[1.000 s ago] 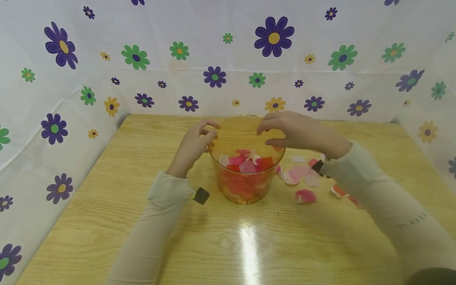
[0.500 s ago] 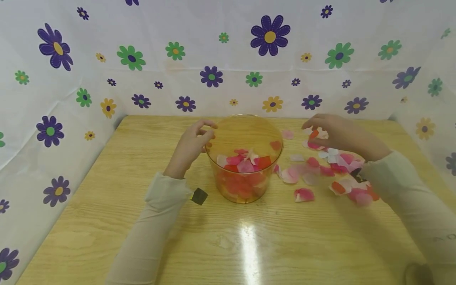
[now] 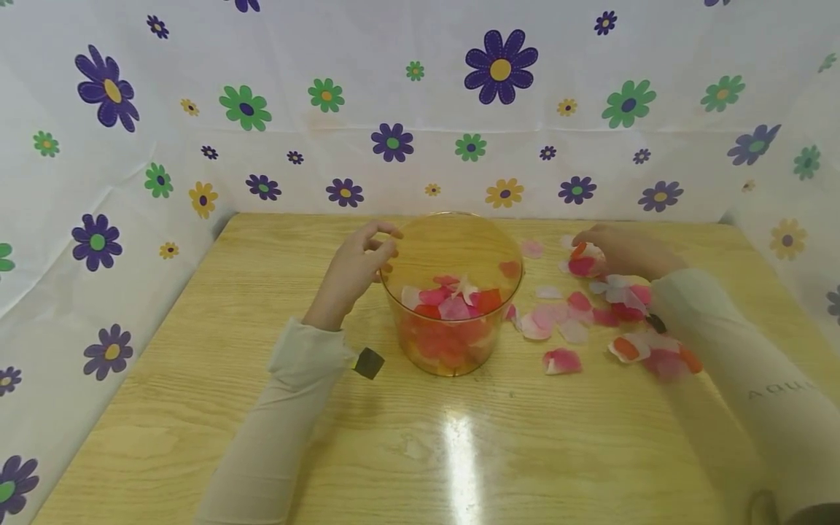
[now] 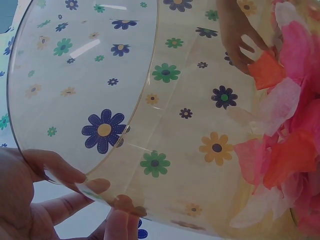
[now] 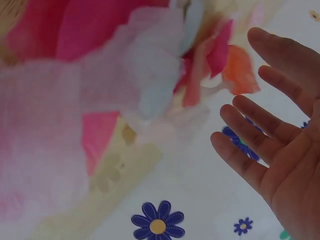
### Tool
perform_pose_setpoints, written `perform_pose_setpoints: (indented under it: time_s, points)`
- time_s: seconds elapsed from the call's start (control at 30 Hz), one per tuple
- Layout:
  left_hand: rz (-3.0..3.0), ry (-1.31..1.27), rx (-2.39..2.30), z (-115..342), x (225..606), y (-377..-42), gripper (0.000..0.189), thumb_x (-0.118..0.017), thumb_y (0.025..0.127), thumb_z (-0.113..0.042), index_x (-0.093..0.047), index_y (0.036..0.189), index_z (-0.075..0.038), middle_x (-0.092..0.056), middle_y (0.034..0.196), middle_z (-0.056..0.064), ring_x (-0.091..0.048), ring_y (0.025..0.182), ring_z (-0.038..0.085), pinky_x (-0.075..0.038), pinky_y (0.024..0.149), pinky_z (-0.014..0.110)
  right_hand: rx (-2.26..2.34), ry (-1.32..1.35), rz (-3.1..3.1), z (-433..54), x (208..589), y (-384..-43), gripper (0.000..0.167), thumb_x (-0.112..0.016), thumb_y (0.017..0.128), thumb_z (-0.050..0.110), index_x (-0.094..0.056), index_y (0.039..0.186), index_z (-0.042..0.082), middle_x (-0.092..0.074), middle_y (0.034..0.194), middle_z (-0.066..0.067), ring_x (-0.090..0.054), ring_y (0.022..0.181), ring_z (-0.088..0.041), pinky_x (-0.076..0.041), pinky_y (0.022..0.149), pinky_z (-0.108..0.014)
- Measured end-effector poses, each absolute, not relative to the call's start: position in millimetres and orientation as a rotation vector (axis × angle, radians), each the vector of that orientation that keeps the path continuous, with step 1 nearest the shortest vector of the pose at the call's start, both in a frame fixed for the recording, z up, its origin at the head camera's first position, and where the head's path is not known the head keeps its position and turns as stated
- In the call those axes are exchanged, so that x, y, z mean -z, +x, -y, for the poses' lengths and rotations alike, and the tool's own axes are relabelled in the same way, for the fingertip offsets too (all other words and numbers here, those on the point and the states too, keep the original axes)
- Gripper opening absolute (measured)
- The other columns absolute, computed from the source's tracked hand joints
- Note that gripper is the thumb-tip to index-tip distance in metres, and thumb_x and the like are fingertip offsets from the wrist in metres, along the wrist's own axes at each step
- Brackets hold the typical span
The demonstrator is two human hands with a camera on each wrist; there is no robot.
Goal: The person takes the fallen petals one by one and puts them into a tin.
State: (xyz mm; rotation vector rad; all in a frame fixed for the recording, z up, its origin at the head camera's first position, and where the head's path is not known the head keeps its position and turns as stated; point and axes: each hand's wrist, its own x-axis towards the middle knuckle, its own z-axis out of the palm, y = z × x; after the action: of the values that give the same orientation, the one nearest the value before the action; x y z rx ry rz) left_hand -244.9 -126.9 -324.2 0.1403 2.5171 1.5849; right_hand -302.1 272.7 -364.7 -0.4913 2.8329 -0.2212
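one amber see-through tub [image 3: 453, 244] is standing on one wooden table [image 3: 538, 445]. one left hand [image 3: 352, 268] and one right hand [image 3: 628, 250] are making two hands, and two sleeves [image 3: 262, 430] are showing too. petals [image 3: 453, 307] are forming two groups: those inside the tub are overlapping too closely for counting, while more than a dozen loose petals [image 3: 538, 322] are lying on the table. dozens of printed flowers [image 3: 500, 69] are showing on the cloth [image 3: 295, 44].
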Motion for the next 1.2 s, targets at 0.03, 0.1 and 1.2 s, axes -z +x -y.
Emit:
perform_pose_setpoints:
  time_s: [0.03, 0.1, 1.2]
  points:
    - [-2.515, 0.140, -1.588, 127.2, 324.2, -244.7, 0.029, -0.043, 0.097, -0.022, -0.051, 0.124, -0.015, -0.057, 0.115, 0.016, -0.054, 0.090, 0.026, -0.048, 0.078, 0.034, 0.228, -0.487, -2.819, -271.5, 367.2, -303.9, 0.046, -0.072, 0.080, 0.016, -0.057, 0.124, 0.012, -0.056, 0.127, -0.016, -0.050, 0.118, -0.036, -0.040, 0.098, -0.058]
    - [-2.516, 0.143, -1.589, 127.6, 324.3, -244.6, 0.029, -0.044, 0.097, -0.022, -0.051, 0.124, -0.015, -0.057, 0.115, 0.015, -0.054, 0.090, 0.026, -0.048, 0.077, 0.033, 0.243, -0.469, -2.799, -269.4, 372.4, -307.4, 0.040, -0.071, 0.081, 0.016, -0.059, 0.120, 0.014, -0.059, 0.121, -0.013, -0.053, 0.112, -0.034, -0.040, 0.097, -0.058]
    - [-2.548, 0.145, -1.567, 127.0, 324.2, -244.3, 0.029, -0.044, 0.097, -0.022, -0.052, 0.124, -0.016, -0.058, 0.115, 0.015, -0.057, 0.092, 0.027, -0.049, 0.077, 0.032, 0.299, -0.791, -2.936, -261.9, 339.6, -298.9, 0.012, -0.064, 0.077, -0.006, -0.068, 0.078, 0.005, -0.068, 0.079, -0.008, -0.056, 0.068, -0.018, -0.053, 0.069, -0.035]
